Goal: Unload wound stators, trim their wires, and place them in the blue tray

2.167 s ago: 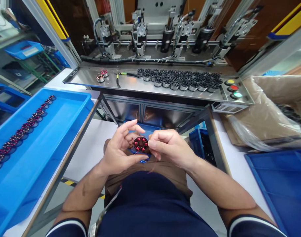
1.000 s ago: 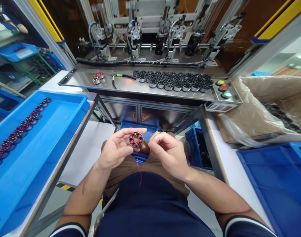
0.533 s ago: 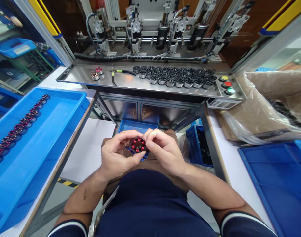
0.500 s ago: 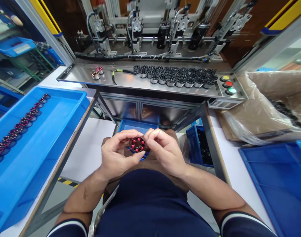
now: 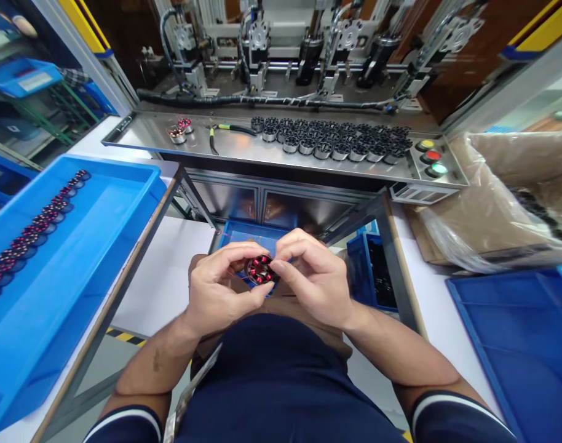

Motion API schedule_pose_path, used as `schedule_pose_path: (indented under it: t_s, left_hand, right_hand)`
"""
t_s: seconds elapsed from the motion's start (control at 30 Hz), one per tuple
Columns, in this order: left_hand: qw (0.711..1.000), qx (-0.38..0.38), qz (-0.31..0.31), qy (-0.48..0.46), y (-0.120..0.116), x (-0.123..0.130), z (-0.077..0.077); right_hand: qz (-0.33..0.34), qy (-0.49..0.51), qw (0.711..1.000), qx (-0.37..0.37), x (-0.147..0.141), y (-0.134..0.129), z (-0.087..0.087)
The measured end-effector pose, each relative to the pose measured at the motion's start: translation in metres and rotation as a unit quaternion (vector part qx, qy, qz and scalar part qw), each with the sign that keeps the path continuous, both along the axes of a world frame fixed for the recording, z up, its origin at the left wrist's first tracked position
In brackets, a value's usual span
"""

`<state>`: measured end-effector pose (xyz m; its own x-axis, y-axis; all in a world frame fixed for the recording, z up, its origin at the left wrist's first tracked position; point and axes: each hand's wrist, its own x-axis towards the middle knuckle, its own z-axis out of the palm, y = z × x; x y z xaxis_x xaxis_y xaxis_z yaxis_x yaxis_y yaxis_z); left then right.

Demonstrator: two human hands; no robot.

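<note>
A small round motor stator [image 5: 259,271] with red-wound coils in a dark ring is held above my lap. My left hand [image 5: 223,283] grips it from the left, with the thumb at its lower edge and the fingers along its top. At its right edge, my right hand [image 5: 311,277] has thumb and index finger pinched together against the part. What lies between those fingertips, perhaps a wire, is too small to make out. Below the stator, a blue bin [image 5: 244,231] shows partly behind my hands.
A steel ledge [image 5: 207,144] ahead carries several black-and-silver motor parts [image 5: 322,149], pliers [image 5: 235,128] and copper-wound stators [image 5: 176,133]. Push buttons [image 5: 432,156] sit at its right end. A blue tray [image 5: 101,215] with a row of stators flanks me on the left; a plastic-lined box [image 5: 502,215] stands right.
The stator has shifted slightly right and is tilted differently. My right hand's fingers have come in closer over its right edge. The view has moved a little.
</note>
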<state>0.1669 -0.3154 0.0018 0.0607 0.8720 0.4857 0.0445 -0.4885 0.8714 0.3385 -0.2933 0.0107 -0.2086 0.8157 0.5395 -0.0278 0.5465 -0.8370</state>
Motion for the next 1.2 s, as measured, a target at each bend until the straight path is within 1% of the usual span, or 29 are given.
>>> schedule_pose_path:
  t_s: [0.13,0.27,0.4,0.47,0.57,0.63,0.7,0.8,0.9,1.0,1.07,1.13,1.2]
  left_hand:
    - [1.000,-0.001,0.000,-0.002,-0.001,-0.001,0.000]
    - [0.999,0.006,-0.018,-0.040,0.001,0.000,-0.001]
    - [0.997,0.014,-0.038,-0.072,0.005,0.002,-0.005]
    - [0.996,0.017,-0.031,-0.084,0.008,0.002,-0.005]
    - [0.995,0.011,-0.012,-0.094,0.010,0.001,-0.004]
    - [0.995,0.007,-0.001,-0.096,0.010,0.000,-0.003]
    - [0.996,0.006,0.009,-0.092,0.010,-0.001,-0.002]
    - [0.996,0.013,0.017,-0.083,0.010,0.000,-0.002]
    - [0.997,0.033,0.014,-0.072,0.009,0.001,-0.002]
    - [0.996,0.062,0.015,-0.057,0.008,0.001,-0.002]
    - [0.996,0.075,0.019,-0.045,0.008,0.002,-0.001]
    - [0.995,0.086,0.025,-0.031,0.007,0.002,0.000]
    - [0.995,0.096,0.034,-0.021,0.007,0.003,0.000]
  right_hand:
    - [-0.005,0.031,0.999,-0.029,-0.001,-0.002,0.004]
    - [0.006,0.071,0.993,-0.094,-0.003,-0.005,0.004]
    - [0.021,0.129,0.974,-0.186,-0.008,-0.006,-0.001]
    - [0.028,0.154,0.963,-0.218,-0.010,-0.006,-0.004]
    - [0.052,0.179,0.952,-0.242,-0.012,-0.007,-0.007]
    - [0.067,0.177,0.952,-0.242,-0.012,-0.009,-0.008]
    - [0.064,0.154,0.960,-0.224,-0.012,-0.011,-0.007]
    - [0.027,0.135,0.974,-0.179,-0.013,-0.015,-0.006]
    - [0.005,0.147,0.975,-0.165,-0.013,-0.017,-0.004]
    - [0.030,0.152,0.971,-0.184,-0.013,-0.016,-0.003]
    - [0.040,0.148,0.972,-0.179,-0.013,-0.016,-0.002]
    - [0.020,0.134,0.979,-0.154,-0.012,-0.015,0.000]
    - [-0.013,0.118,0.984,-0.130,-0.011,-0.016,0.002]
